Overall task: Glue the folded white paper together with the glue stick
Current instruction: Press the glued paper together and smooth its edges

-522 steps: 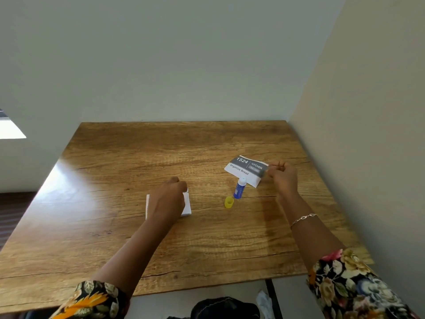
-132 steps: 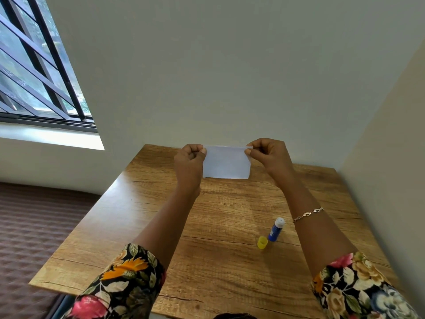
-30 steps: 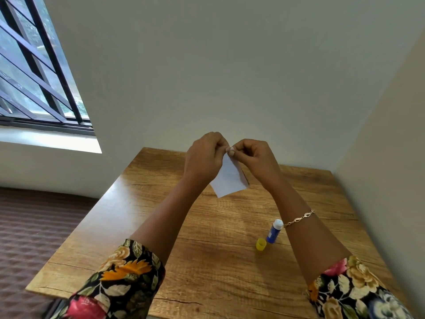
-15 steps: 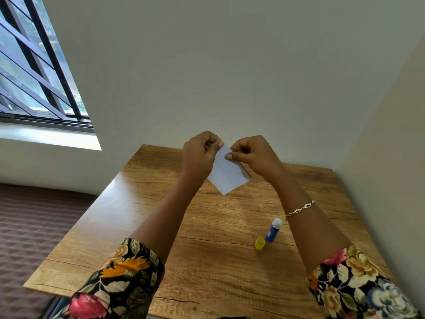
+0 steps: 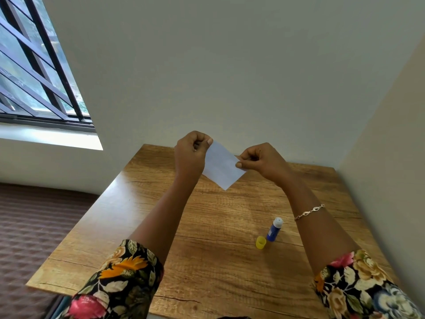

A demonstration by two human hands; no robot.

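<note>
Head view: paper [image 5: 222,168] pinched between left hand [image 5: 189,155] and right hand [image 5: 262,161] fingers

Light: you get daylight from the barred glass window [image 5: 34,65] at upper left.
Glare: white window sill [image 5: 53,137] blown out.
Shadows: soft, faint on the brown wooden table [image 5: 218,261].
Distortion: wide-angle stretch at your frame edges.
Blur: brown textured floor [image 5: 27,226] smeared at lower left.

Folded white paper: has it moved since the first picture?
Yes. It lay flat on the table; now the left hand and right hand pinch the folded white paper in the air, tilted, above the table's far end.
</note>
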